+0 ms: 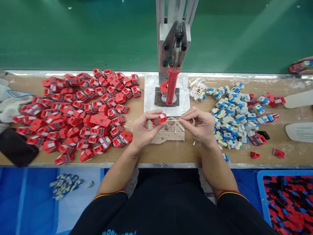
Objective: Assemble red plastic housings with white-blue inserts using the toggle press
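My left hand pinches a small red and grey plastic toy car part between thumb and fingers. In my right hand, the fingertips are closed on a thin cotton swab, whose far end reaches the side of the red part; its tip is too small to make out. Below the hands is a torn piece of cardboard, with a loose cotton swab and a clear ring on it. Just beyond stands a hand press with a red lever grip and a red piece at its base.
Many red parts are heaped at the left, blue, white and yellow ones at the right. A bundle of cotton swabs lies by the press. A blue crate sits lower right. Another person's hand holds a part, far right.
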Tool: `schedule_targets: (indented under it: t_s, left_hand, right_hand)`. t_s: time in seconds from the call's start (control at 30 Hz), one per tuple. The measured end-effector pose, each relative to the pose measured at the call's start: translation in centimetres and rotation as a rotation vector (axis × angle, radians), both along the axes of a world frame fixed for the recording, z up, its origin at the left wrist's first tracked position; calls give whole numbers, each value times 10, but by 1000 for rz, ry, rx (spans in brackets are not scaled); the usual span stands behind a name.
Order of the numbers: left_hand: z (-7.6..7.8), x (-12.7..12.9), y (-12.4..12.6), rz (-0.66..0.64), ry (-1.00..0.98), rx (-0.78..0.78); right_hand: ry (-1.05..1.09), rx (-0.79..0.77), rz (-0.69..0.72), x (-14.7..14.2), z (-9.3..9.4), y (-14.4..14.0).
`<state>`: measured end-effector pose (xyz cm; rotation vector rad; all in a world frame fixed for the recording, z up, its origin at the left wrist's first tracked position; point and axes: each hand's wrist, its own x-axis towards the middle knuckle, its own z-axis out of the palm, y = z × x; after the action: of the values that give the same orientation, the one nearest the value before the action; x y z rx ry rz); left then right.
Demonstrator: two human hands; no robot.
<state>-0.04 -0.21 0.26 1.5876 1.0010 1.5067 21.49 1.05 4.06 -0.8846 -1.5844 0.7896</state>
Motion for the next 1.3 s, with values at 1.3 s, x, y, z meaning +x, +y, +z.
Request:
schedule_targets:
  t_s: [1.3]
  left_hand:
    - [-2, -5, 13, -101, -570, -259]
  right_hand:
    - [-1097, -185, -93, 147, 18, 63]
